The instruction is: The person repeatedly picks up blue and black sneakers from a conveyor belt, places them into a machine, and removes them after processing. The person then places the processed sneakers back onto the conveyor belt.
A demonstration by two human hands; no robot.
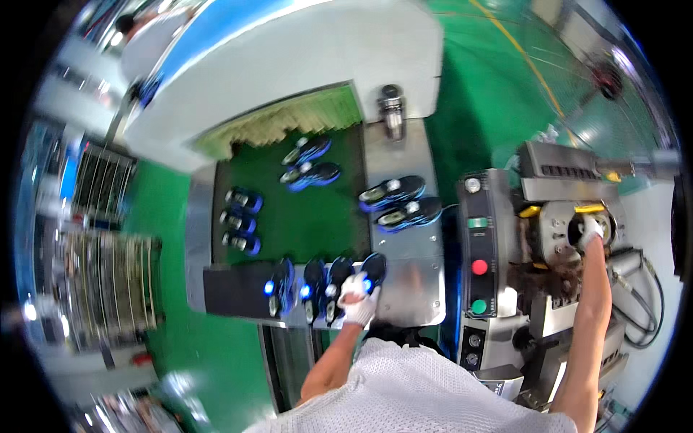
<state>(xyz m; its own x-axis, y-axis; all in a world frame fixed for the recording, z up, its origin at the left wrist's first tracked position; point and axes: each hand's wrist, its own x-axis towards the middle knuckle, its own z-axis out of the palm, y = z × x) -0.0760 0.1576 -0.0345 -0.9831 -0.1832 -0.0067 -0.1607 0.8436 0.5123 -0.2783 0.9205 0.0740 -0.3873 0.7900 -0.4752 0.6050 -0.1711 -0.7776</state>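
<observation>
Far ahead of you the big white and blue tunnel machine (pixel 289 65) fills the view, its fringed mouth opening onto the green conveyor belt (pixel 289 216), where two dark blue shoes lie at the far end and three more sit in a column on the left. To your right stands the grey press machine (pixel 563 245) with its red and green buttons on the near-left panel. The steel bench (pixel 411 281) runs along the belt's right edge and carries a pair of dark shoes (pixel 401 203) at its far part. Near you, a row of dark shoes stands on end, and your gloved left hand (pixel 357 294) has its grip closed around the rightmost shoe (pixel 372 268) there. Your gloved right hand (pixel 590 231) reaches into the round opening of the press machine; whether that grip holds anything, you cannot tell.
</observation>
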